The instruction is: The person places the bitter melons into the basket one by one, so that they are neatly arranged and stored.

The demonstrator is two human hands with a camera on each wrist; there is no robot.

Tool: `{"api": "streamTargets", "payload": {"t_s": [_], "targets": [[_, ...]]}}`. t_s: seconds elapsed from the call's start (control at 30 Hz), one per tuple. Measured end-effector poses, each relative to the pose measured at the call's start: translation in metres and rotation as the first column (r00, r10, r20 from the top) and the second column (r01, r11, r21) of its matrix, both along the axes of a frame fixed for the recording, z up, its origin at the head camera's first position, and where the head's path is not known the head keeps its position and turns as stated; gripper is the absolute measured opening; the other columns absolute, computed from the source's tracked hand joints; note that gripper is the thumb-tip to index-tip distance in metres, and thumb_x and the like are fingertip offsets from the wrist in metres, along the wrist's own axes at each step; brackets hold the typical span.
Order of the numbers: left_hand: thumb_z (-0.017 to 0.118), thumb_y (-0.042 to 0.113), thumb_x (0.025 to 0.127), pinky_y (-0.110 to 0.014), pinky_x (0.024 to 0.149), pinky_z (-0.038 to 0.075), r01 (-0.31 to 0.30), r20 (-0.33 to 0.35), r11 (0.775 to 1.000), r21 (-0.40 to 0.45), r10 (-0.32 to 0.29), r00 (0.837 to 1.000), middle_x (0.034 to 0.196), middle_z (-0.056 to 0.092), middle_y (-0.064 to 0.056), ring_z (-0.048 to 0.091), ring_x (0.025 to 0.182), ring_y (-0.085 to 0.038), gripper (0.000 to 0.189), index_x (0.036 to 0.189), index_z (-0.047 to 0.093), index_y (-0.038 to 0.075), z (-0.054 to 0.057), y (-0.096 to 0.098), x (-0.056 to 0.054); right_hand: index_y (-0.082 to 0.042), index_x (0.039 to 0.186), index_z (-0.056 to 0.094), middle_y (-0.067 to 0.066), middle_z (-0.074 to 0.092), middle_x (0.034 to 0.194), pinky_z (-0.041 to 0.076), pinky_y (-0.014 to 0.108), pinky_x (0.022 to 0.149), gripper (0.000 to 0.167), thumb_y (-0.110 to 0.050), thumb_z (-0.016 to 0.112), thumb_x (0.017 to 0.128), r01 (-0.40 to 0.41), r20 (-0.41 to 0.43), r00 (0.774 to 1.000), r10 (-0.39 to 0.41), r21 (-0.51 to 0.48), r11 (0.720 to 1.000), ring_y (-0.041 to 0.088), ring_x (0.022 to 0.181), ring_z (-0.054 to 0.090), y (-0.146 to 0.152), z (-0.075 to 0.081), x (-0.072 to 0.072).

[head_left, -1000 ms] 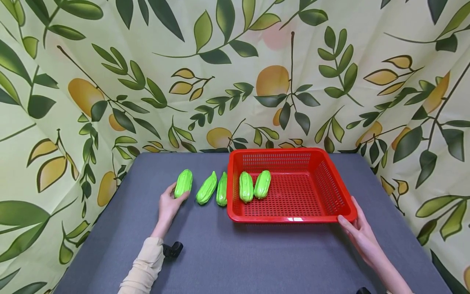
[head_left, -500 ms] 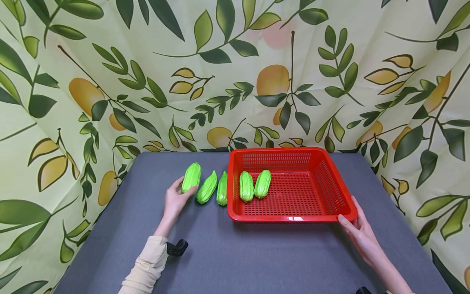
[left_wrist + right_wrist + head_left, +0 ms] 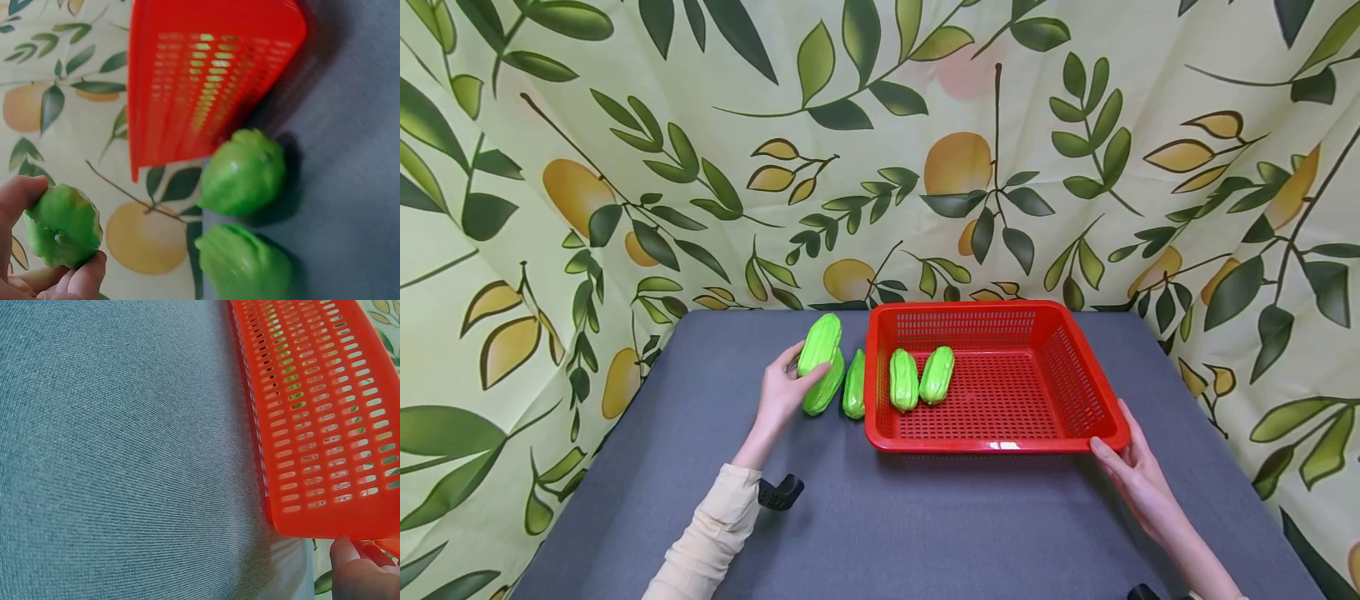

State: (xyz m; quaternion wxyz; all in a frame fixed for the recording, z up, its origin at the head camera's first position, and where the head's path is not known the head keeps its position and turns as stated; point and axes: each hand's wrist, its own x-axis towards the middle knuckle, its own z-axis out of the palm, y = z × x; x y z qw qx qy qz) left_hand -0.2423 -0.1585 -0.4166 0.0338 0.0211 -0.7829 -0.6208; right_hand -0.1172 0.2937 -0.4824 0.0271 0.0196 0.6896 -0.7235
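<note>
So the biggest thing was the leaf-and-fruit print cloth [image 3: 880, 62] hung along the far side and both flanks. In front of it was a blue-grey table [image 3: 925, 533], and toward its far edge, right of centre, sat a red plastic mesh basket [image 3: 947, 446].

The right hand [image 3: 1138, 475] had the basket's near right corner, thumb on the rim and the other fingers round the right side; I couldn't tell how hard it was gripping. The left hand [image 3: 781, 390], coming out of a cream sleeve [image 3: 711, 525], was pinched only as wide as the ridged green gourd [image 3: 820, 343] it had, thumb on the near side and fingers on the far side. That gourd was off the table, left of the basket, partly blocking the head camera's view of a second gourd [image 3: 824, 390]. A third gourd [image 3: 854, 387] lay just beside the basket's left wall. Two more, a left one [image 3: 903, 381] and a right one [image 3: 937, 375], lay inside at the left end.

My read: this was the carry step of loading gourds, two in and three to go. Next move called for lifting over the left rim, clearing those two, then letting go in the roomy right part while the other hand kept the basket steady.
</note>
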Motion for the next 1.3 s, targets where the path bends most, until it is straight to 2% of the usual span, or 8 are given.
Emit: {"api": "streamTargets", "payload": {"t_s": [0.13,0.3,0.67,0.83,1.07,1.3], "targets": [[0.072,0.01,0.082,-0.037,0.099,0.047,0.022,-0.008,1.0,0.015,-0.022,1.0,0.137,0.051,-0.022,0.052,0.125,-0.03,0.062,0.137,0.045,-0.002,0.008,0.01,-0.001,-0.027,0.151,-0.015,0.01,-0.008,0.16,0.044,0.005,0.087,0.08,-0.015,0.045,0.099,-0.004,-0.007,1.0,0.004,-0.001,1.0,-0.02,0.111,0.04,0.0,0.0,0.0],[0.072,0.011,0.082,-0.033,0.093,0.051,0.053,-0.007,0.998,0.04,-0.052,0.999,0.135,0.053,-0.02,0.055,0.122,-0.029,0.062,0.137,0.046,0.001,0.018,0.023,0.001,-0.027,0.151,-0.015,0.011,-0.01,0.16,0.044,0.005,0.086,0.08,-0.015,0.045,0.099,-0.003,-0.005,1.0,0.003,0.001,1.0,-0.02,0.111,0.04,0.0,0.001,0.0],[0.073,0.014,0.082,-0.042,0.1,0.047,0.129,-0.028,0.989,0.079,-0.127,0.991,0.136,0.053,-0.017,0.055,0.123,-0.028,0.06,0.136,0.048,0.002,0.034,0.055,0.0,-0.028,0.151,-0.015,0.013,-0.012,0.159,0.044,0.005,0.087,0.081,-0.016,0.046,0.099,0.001,0.0,1.0,-0.001,0.002,1.0,-0.021,0.109,0.041,0.001,0.002,-0.001],[0.073,0.013,0.082,-0.041,0.098,0.048,0.16,-0.026,0.983,0.093,-0.158,0.987,0.135,0.055,-0.016,0.057,0.121,-0.027,0.06,0.136,0.049,0.004,0.04,0.071,-0.005,-0.027,0.151,-0.016,0.014,-0.012,0.159,0.044,0.005,0.086,0.081,-0.016,0.046,0.099,-0.002,0.002,1.0,0.002,0.003,1.0,-0.021,0.109,0.04,0.0,0.001,-0.001],[0.073,0.014,0.082,-0.039,0.101,0.047,0.183,-0.022,0.978,0.1,-0.181,0.983,0.137,0.053,-0.015,0.053,0.126,-0.025,0.062,0.137,0.048,0.003,0.047,0.09,-0.014,-0.026,0.151,-0.015,0.012,-0.008,0.159,0.045,0.006,0.087,0.08,-0.015,0.045,0.1,-0.009,-0.014,1.0,0.009,0.001,1.0,-0.02,0.111,0.041,0.001,-0.002,0.0],[0.074,0.018,0.081,-0.036,0.092,0.052,0.193,-0.011,0.979,0.068,-0.193,0.981,0.133,0.056,-0.014,0.059,0.118,-0.027,0.061,0.136,0.05,0.007,0.052,0.107,-0.024,-0.025,0.151,-0.015,0.01,-0.004,0.159,0.044,0.006,0.088,0.08,-0.014,0.045,0.099,-0.011,-0.027,1.0,0.011,-0.016,1.0,-0.019,0.112,0.042,0.0,-0.001,0.001]]}}
